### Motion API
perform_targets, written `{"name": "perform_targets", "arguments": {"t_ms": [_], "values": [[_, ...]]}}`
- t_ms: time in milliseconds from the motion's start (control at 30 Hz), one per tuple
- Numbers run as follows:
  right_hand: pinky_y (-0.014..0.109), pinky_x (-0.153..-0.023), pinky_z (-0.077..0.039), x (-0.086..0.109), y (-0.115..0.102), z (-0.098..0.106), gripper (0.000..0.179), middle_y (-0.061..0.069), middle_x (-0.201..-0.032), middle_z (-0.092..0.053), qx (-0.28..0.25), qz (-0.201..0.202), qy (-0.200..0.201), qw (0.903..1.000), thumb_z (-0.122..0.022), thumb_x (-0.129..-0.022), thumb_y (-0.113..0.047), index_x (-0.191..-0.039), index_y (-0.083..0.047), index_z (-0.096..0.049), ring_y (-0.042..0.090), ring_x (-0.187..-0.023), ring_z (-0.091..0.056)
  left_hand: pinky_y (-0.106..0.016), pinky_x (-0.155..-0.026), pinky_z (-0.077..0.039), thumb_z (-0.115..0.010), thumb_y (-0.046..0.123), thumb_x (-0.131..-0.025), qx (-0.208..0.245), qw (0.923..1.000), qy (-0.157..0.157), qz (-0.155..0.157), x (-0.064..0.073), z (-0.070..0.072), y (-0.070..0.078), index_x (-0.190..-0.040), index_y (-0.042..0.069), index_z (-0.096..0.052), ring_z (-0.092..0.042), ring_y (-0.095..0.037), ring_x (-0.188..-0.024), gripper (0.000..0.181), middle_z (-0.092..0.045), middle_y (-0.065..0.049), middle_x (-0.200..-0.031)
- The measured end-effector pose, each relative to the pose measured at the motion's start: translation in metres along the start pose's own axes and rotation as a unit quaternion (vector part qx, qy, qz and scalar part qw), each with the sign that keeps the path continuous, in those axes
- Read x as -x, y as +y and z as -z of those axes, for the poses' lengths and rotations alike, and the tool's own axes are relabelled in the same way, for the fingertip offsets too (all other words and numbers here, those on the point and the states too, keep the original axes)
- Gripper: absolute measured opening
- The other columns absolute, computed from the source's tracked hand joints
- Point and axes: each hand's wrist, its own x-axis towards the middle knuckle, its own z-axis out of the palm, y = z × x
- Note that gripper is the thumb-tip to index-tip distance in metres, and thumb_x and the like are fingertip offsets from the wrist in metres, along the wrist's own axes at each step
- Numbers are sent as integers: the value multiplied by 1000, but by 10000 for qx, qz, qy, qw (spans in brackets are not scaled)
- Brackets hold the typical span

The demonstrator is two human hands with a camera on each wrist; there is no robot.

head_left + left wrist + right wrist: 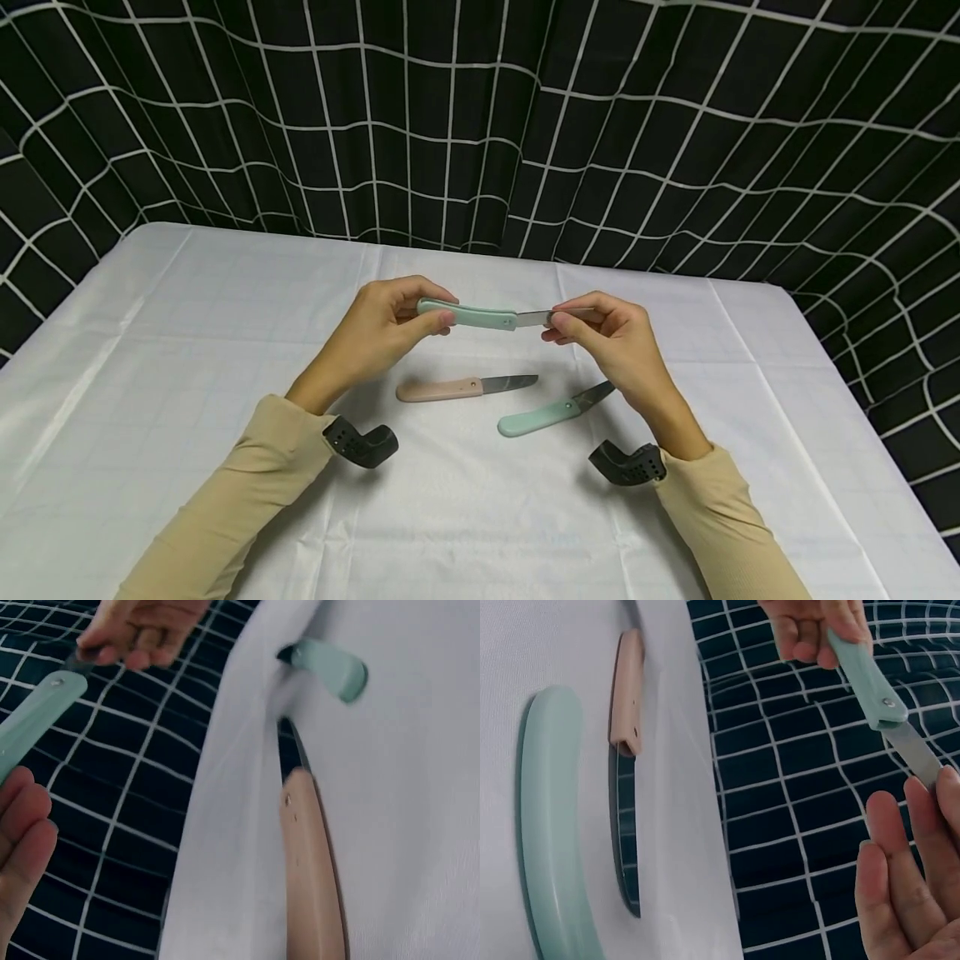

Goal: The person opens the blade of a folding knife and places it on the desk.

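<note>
Raised above the table is a mint-green folding knife [480,317] with its blade out. My left hand [382,321] grips the handle's end between thumb and fingers. On the other side my right hand [607,329] pinches the blade, hiding part of it. In the right wrist view the blade [913,752] runs from the pivot into the right fingertips. Below lies a pink folding knife [442,390], its blade extended to the right. A second mint-green folding knife [540,418] rests near the right wrist, blade partly out and angled upward; the hand covers its tip in the head view.
A white cloth [187,358] with fold creases covers the table. Behind it hangs a black curtain [420,125] with a white grid. Black wrist mounts stick out from both sleeves above the cloth.
</note>
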Motion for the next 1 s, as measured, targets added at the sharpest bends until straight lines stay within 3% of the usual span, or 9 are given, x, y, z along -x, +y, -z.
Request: {"name": "perform_targets", "arguments": {"t_ms": [133,267,467,633,733,867,1000], "values": [[25,-77,-58,1,0,-3,17,-7,-85,-76,-196,105,233,9995,-63,-94,1,-96,-13,-72,8,-80,-74,-26,-81,-57,-68,7,-92,467,9987,116,-145,-1,-3,2,-108,2,-70,-75,-17,-83,16,-76,-15,-93],[26,-77,-59,2,1,-7,23,-5,-83,-76,-730,301,464,9958,-61,-93,7,-93,-14,-71,9,-78,-74,-28,-82,-59,-66,1,-92,841,9953,277,-393,-2,-7,3,-108,-4,-68,-75,-21,-84,16,-74,-20,-98],[26,-78,-59,3,2,-17,22,0,-85,-76,-1714,669,652,9808,-60,-93,8,-93,-10,-71,11,-78,-74,-32,-82,-59,-62,-6,-93,1360,9868,536,-702,-1,-13,2,-109,-11,-63,-75,-12,-82,17,-71,-29,-101],[26,-79,-59,4,2,-23,12,2,-87,-76,-2345,581,588,9686,-62,-94,1,-94,-9,-69,12,-81,-75,-34,-82,-59,-58,-9,-93,1774,9788,715,-730,0,-16,1,-111,-16,-59,-73,-7,-80,19,-67,-35,-102],[27,-79,-59,3,1,-22,15,1,-87,-77,-2085,404,638,9751,-61,-95,2,-94,-10,-69,12,-81,-75,-34,-82,-59,-58,-8,-94,1869,9777,698,-662,0,-15,0,-112,-15,-59,-74,-7,-80,20,-67,-36,-103],[27,-80,-59,2,-1,-14,19,-2,-84,-76,-1266,141,670,9896,-60,-95,4,-93,-12,-71,11,-79,-74,-35,-81,-60,-59,-5,-95,1900,9796,508,-423,-1,-12,0,-114,-13,-60,-74,-10,-80,21,-69,-32,-102],[26,-78,-58,0,-2,-7,13,-3,-82,-76,-761,-41,742,9943,-66,-92,-1,-93,-12,-72,10,-77,-72,-35,-83,-59,-62,0,-95,1850,9822,325,-63,-2,-9,-3,-116,-9,-62,-74,-11,-81,23,-71,-26,-102]]}}
